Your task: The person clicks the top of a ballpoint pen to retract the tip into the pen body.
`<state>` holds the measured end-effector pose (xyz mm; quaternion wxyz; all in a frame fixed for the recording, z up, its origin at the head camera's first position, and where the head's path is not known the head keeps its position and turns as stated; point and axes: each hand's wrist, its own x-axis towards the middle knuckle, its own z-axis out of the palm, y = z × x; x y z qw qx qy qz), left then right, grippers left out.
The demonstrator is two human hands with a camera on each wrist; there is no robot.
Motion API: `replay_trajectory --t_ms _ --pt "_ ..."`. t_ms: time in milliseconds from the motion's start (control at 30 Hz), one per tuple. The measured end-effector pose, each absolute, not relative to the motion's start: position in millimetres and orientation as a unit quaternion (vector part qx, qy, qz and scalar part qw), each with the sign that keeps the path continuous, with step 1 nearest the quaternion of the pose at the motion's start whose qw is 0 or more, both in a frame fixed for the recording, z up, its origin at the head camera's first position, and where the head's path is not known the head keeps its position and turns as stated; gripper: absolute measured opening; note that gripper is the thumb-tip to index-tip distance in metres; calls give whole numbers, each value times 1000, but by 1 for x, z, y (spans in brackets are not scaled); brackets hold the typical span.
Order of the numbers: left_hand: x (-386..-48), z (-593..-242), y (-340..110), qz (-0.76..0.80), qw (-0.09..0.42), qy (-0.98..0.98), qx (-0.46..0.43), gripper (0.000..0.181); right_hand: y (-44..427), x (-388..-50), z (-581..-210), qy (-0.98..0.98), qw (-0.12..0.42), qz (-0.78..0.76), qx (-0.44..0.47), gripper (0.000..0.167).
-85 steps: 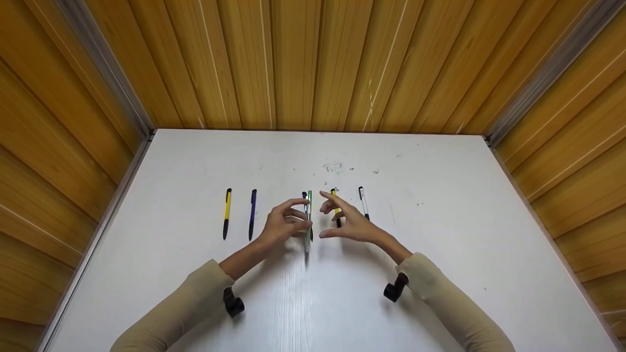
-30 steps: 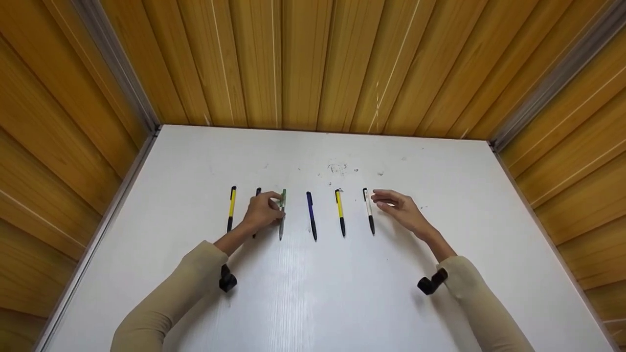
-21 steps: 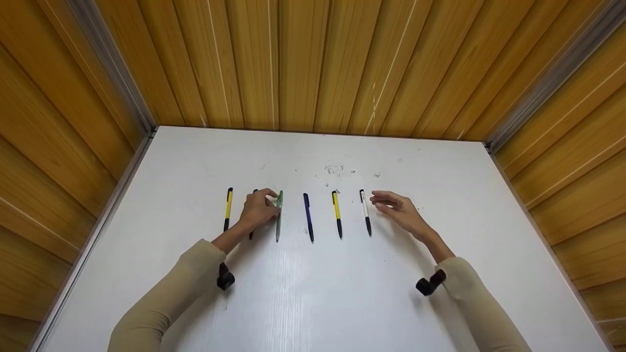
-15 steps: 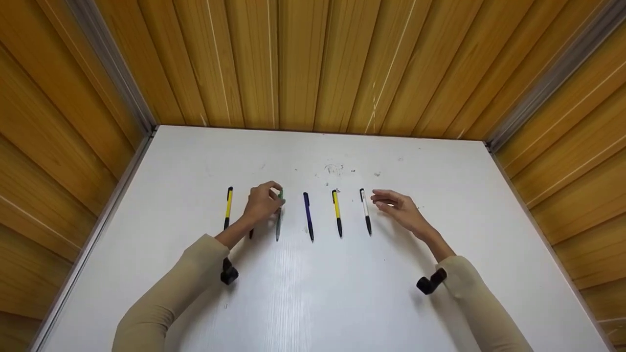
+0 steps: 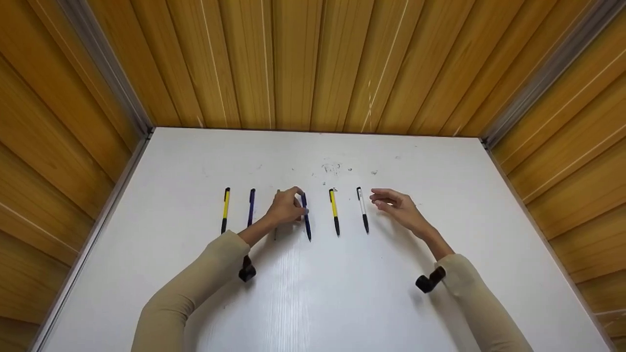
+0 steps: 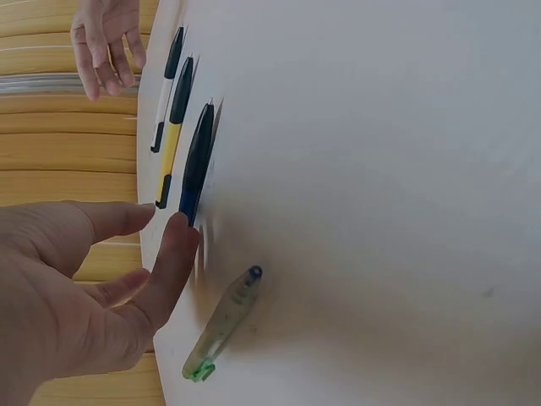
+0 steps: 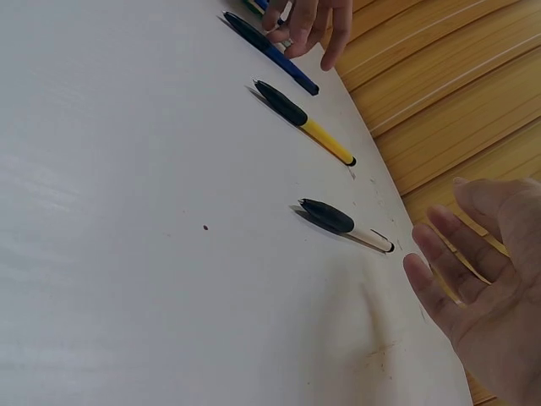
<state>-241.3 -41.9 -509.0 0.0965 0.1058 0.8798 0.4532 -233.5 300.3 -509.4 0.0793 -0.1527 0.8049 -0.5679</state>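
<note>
My left hand [image 5: 286, 208] reaches over a dark blue pen [image 5: 307, 229] lying on the white table. Its index finger is near the pen's top end, its thumb against the barrel. In the left wrist view a gap shows between thumb and index finger. Just left lies a clear pen with a green clip [image 6: 221, 326], mostly hidden under that hand in the head view. My right hand [image 5: 401, 210] hovers with loosely bent fingers right of a white pen with a black grip [image 5: 363, 210], holding nothing. Between lies a yellow and black pen [image 5: 334, 212].
Farther left lie another yellow and black pen [image 5: 225, 210] and another dark blue pen [image 5: 251, 208], partly covered by the left arm. All the pens form a row across the white table [image 5: 342, 293]. Wood-patterned walls [image 5: 293, 63] close off the back and sides.
My left hand laid the clear green pen between the two dark blue pens, let go, and moved right to the other dark blue pen. My right hand drew away rightward, past the white pen.
</note>
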Motion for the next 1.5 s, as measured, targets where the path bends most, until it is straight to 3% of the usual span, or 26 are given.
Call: replay_trajectory --t_ms 433,867,1500 --pt "-246 -509 -17 362 98 925 54 70 303 -234 -511 801 89 -573 -147 47" --pt "-247 -508 -13 328 88 939 53 51 299 -234 -516 795 82 -579 -160 45" --pt "-240 -504 -35 485 102 867 54 44 302 -233 -514 796 85 -579 -153 45"
